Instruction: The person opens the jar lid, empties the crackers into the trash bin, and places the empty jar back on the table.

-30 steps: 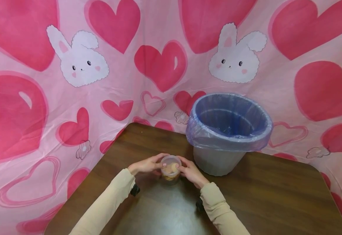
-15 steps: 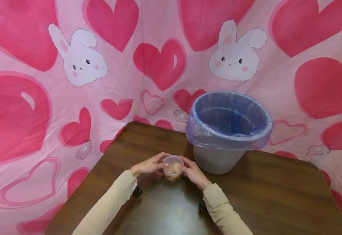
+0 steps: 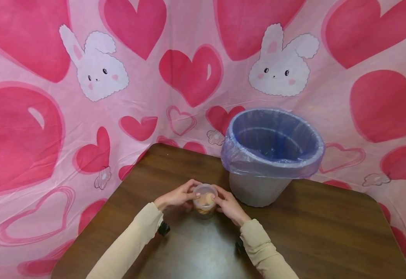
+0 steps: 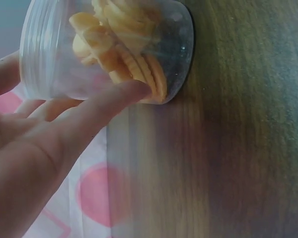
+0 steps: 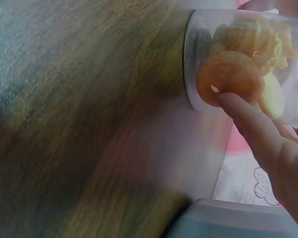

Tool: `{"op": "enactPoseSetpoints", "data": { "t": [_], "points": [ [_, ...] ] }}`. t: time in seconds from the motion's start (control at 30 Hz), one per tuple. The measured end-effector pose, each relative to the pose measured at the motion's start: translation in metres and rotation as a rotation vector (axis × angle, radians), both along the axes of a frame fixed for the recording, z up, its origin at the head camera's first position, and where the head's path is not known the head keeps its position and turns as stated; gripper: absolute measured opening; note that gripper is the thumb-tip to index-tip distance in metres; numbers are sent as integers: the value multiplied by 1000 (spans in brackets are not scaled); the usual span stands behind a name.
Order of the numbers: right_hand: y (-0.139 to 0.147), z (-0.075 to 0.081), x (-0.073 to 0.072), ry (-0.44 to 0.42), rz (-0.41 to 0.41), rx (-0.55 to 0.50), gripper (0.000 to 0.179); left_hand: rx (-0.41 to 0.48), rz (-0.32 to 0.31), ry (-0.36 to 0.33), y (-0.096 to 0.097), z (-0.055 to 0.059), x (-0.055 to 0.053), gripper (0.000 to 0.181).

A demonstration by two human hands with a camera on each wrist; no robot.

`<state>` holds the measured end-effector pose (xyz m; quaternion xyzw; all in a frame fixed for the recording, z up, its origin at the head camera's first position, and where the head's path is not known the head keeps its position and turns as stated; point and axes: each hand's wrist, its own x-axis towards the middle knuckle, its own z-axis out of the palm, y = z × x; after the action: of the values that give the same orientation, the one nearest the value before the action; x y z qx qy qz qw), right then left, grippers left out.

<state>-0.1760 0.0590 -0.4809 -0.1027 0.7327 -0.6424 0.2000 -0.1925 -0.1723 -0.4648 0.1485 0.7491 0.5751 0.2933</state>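
The head view cuts off the tabletop's (image 3: 328, 224) near edge for you, and the bin (image 3: 258, 190) hides part of its far edge. The pale speck (image 3: 168, 154) by the far left corner is too small for you to identify. Your left hand (image 3: 177, 195) and right hand (image 3: 230, 204) partly cover the jar (image 3: 204, 202), which the left wrist view crops at its top and the right wrist view at its right. You cannot count the overlapping cookies (image 5: 230, 77).

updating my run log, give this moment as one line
left hand: grips clear plastic jar; right hand: grips its other side; jar: upright on wooden table, cookies inside; bag-lined bin: right of jar
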Motion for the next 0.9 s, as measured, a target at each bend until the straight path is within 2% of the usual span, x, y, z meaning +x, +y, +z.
{"op": "enactPoseSetpoints", "data": {
  "t": [0.3, 0.9],
  "points": [
    [-1, -1, 4, 3, -38, -3, 51, 34, -23, -37, 1, -1, -1, 44],
    [5, 1, 13, 39, -119, 42, 49, 64, 11, -58, 11, -5, 0, 46]
  ]
}}
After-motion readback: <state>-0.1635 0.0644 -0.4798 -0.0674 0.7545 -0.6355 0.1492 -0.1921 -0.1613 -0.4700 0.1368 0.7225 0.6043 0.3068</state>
